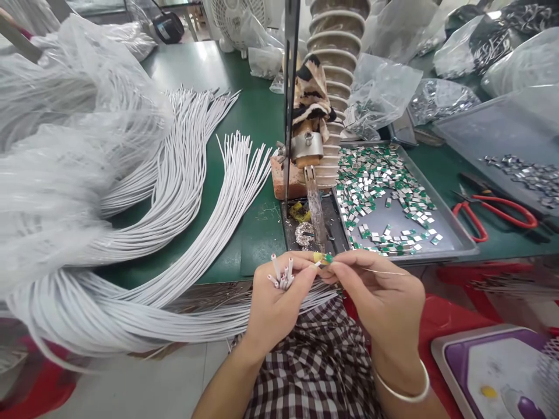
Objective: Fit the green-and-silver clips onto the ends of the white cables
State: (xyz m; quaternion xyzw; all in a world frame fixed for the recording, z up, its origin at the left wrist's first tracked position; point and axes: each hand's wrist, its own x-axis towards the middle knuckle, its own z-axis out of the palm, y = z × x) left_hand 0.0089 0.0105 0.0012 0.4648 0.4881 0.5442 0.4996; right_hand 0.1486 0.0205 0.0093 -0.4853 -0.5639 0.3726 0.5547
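My left hand [277,308] is closed round a bunch of white cables [286,278], their cut ends sticking up out of the fist. Between its thumb and forefinger it pinches one cable end, with a bit of yellow beside it. My right hand [386,294] pinches a tiny green circuit board [328,258] against that end; a thin solder wire [386,272] runs back across its fingers. Just above both hands points the tip of a clamped soldering iron [316,215]. Fingertips partly cover the joint between cable and board.
Right of the iron, a metal tray [454,247] holds many small boards. Red-handled pliers [502,209] lie beyond it. Large cable bundles [183,192] under plastic spread over the left side. A ribbed hose [334,64] and a brick [286,177] stand behind the iron.
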